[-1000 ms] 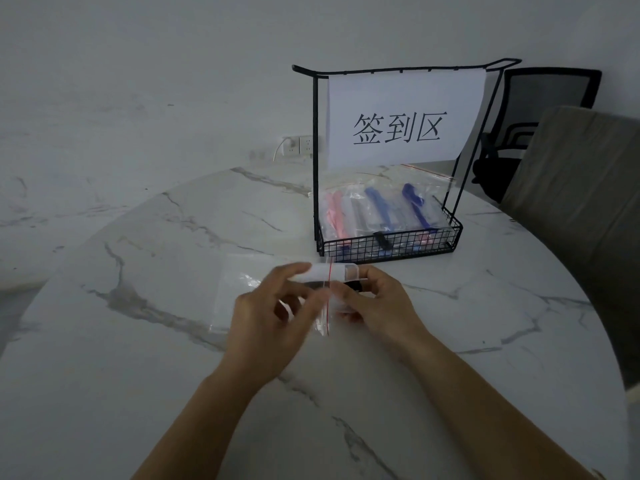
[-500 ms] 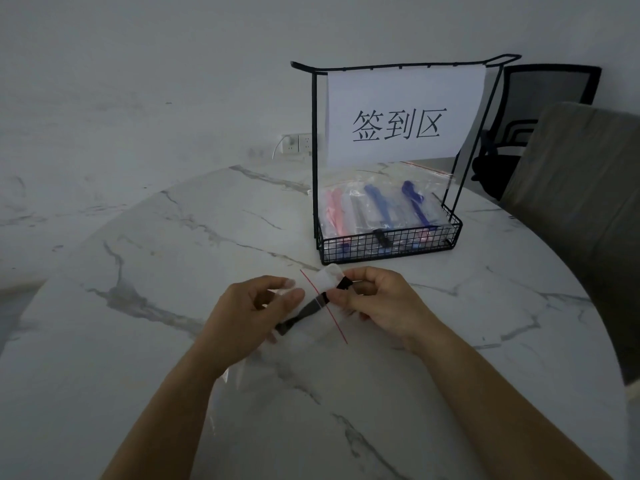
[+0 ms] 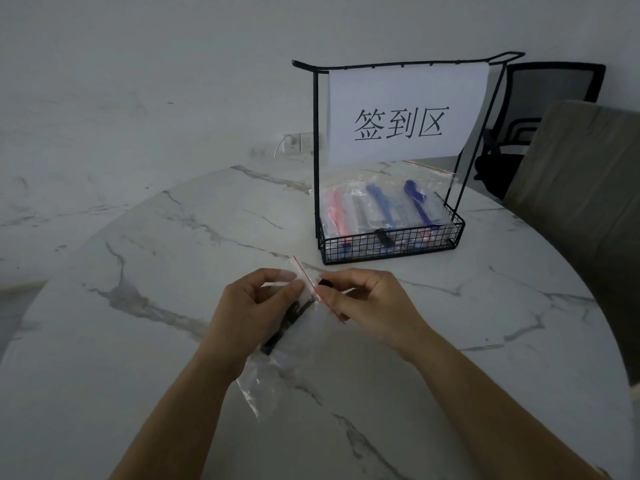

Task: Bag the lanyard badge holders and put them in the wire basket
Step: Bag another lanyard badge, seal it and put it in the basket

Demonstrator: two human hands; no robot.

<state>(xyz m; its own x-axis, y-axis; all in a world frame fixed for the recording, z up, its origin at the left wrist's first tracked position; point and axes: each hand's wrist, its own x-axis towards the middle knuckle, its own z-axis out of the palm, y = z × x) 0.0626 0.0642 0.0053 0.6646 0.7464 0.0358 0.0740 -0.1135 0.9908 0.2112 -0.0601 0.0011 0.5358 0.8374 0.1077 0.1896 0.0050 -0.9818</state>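
While the sign (image 3: 405,112) reads 签到区, left grip (image 3: 249,306) and right grip (image 3: 367,303) pinch the clear bag (image 3: 287,365), its black lanyard (image 3: 273,341) partly hidden.

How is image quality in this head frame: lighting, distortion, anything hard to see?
Head view: dim, flat light, no hard shadows; wide-angle lens bows the table edge; the clear bag is faint against marble, though its red zip strip and the black lanyard show.
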